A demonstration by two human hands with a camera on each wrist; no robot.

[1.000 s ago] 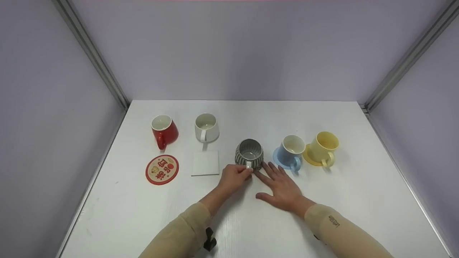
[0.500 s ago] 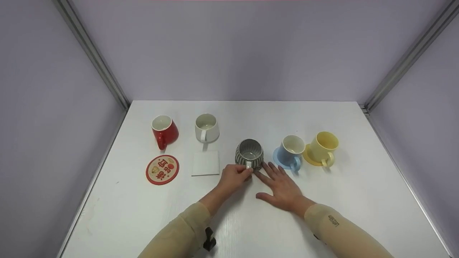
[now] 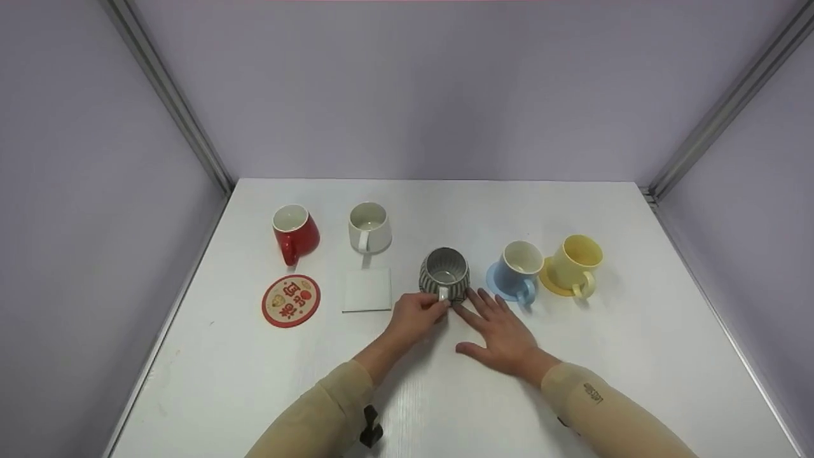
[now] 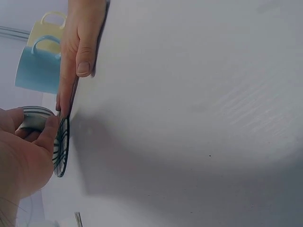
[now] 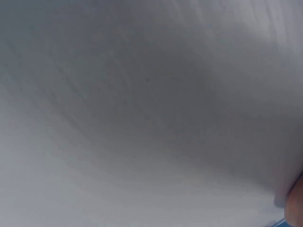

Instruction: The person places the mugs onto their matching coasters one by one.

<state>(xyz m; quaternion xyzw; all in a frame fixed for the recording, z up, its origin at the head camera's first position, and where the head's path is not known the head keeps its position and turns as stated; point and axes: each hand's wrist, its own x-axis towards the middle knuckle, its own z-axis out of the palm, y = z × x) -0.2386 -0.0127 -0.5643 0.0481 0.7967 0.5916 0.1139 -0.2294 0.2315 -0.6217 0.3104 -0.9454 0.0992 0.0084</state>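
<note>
A grey striped mug [image 3: 427,281] stands upright in the middle of the table in the head view. My left hand [image 3: 412,319] pinches its handle [image 3: 443,293] between thumb and fingers. Under the mug, a striped coaster [image 4: 63,149] with a dark edge shows in the left wrist view. My right hand [image 3: 503,336] lies with its fingers spread and straight, its fingertips at the coaster's near right edge. Only a bit of the right hand [image 5: 296,204] appears in the right wrist view.
To the right, a blue mug [image 3: 512,278] stands on a blue coaster [image 3: 493,286] and a yellow mug [image 3: 566,272] on a yellow coaster [image 3: 551,286]. Leftward are a red mug [image 3: 304,236], a white mug [image 3: 376,239], a round red-rimmed coaster [image 3: 291,301] and a white square coaster [image 3: 367,290].
</note>
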